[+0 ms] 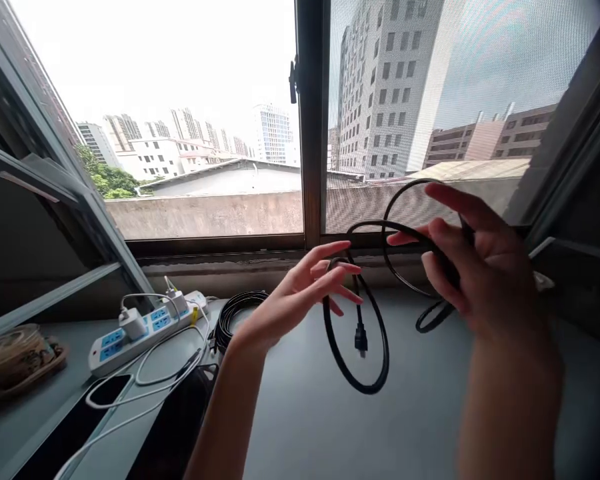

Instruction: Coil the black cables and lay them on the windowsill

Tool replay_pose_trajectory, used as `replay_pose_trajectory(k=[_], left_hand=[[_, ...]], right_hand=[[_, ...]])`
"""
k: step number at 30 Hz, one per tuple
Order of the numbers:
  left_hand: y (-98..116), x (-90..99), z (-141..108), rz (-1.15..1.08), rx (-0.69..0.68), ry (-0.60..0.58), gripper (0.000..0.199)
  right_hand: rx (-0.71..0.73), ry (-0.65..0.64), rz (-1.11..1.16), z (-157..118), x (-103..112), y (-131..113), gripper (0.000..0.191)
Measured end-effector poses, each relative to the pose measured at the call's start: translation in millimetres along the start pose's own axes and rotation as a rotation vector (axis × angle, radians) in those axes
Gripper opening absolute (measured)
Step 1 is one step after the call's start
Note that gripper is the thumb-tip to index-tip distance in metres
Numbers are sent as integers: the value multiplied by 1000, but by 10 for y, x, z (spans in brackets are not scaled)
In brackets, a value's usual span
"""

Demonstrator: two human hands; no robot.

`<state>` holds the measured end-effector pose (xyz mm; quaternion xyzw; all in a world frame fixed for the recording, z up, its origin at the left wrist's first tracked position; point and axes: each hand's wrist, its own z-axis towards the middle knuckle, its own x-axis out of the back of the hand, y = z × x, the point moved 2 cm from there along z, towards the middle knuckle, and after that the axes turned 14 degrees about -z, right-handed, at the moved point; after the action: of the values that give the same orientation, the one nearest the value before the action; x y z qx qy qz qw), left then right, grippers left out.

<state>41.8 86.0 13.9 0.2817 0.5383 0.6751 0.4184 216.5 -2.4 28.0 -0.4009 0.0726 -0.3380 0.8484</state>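
A black HDMI cable (384, 353) is stretched in loose loops between my two hands, above the grey tabletop. One plug (361, 339) dangles point down below the fingers of my left hand (310, 287). That hand has its fingers fairly straight and parted, with the cable running between them near the tips; its grip is partly hidden. My right hand (473, 260) is closed around a bunch of the same cable, index finger raised. More loops hang behind and below it. The other end of the cable is not clear to see.
A power strip (153, 330) with white chargers and white cords lies at left. Beside it are a coiled black cable (233, 317), a black pouch (187, 413) and a dark flat device (75, 427). A plastic container (17, 360) stands far left. Windows border the table's back.
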Motion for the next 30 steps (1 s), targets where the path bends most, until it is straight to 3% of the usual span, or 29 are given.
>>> replay_pose_trajectory(k=[5,8,10,16,19,22,26,30], left_hand=[[-8,-196,41,-282,-30,275,55],[-31,-165,64,-333,-105,456,59],[-37,-112,72,-301,-125,527,64],[44,42,22,-251,-176,625,65],[106,72,-34,-263,-237,674,57],[149,92,-99,-204,-387,822,48],[158,99,-139,42,-514,951,45],[150,60,-126,208,-482,884,45]], right_hand=[[91,-205,-173,-74,-84,-26,38],[145,-347,-271,-130,-176,-68,41],[157,-368,-330,-147,-210,-93,41],[89,-112,-369,-92,-67,-110,39],[-27,52,-358,-50,94,-25,46],[-188,151,-343,-12,240,111,46],[-284,175,-166,20,332,161,38],[-315,72,163,-39,264,-14,25]])
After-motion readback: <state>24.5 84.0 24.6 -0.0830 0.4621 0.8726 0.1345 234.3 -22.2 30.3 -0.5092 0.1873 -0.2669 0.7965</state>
